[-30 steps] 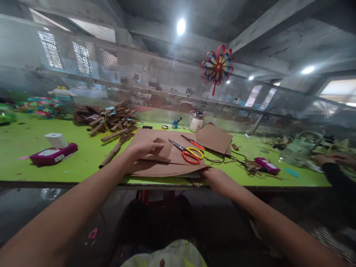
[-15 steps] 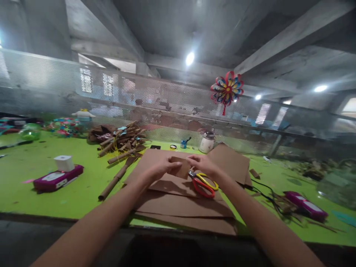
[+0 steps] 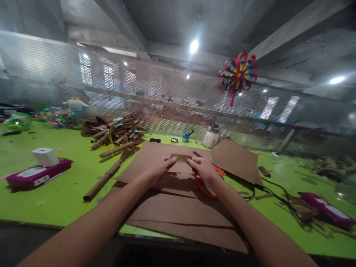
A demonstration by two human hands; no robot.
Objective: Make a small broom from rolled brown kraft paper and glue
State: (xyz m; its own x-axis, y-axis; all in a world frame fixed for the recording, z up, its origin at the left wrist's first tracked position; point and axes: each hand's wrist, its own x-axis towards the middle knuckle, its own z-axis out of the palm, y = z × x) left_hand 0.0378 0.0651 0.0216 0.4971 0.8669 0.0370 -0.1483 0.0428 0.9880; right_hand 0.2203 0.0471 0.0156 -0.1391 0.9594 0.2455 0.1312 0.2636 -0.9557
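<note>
Both my hands meet over a small brown paper piece (image 3: 181,164) lying on a stack of brown paper sheets (image 3: 178,211) at the table's middle. My left hand (image 3: 159,169) pinches the piece's left edge with fingers closed on it. My right hand (image 3: 203,168) holds its right edge the same way. Red-handled scissors (image 3: 204,188) lie on the sheets, mostly hidden under my right hand and wrist.
On the green table (image 3: 63,185): a magenta box (image 3: 36,175) with a white cube at left, rolled brown paper tubes (image 3: 118,133), a white jar (image 3: 211,135), another brown sheet (image 3: 236,159), black cable (image 3: 278,189), a second magenta box (image 3: 325,209). Perforated metal screen behind; a paper pinwheel (image 3: 237,74) hangs on it.
My right hand came up from the table's front edge to join the left on the small brown piece. The piece was lifted, then lowered flat onto the sheets; the view tilted.
</note>
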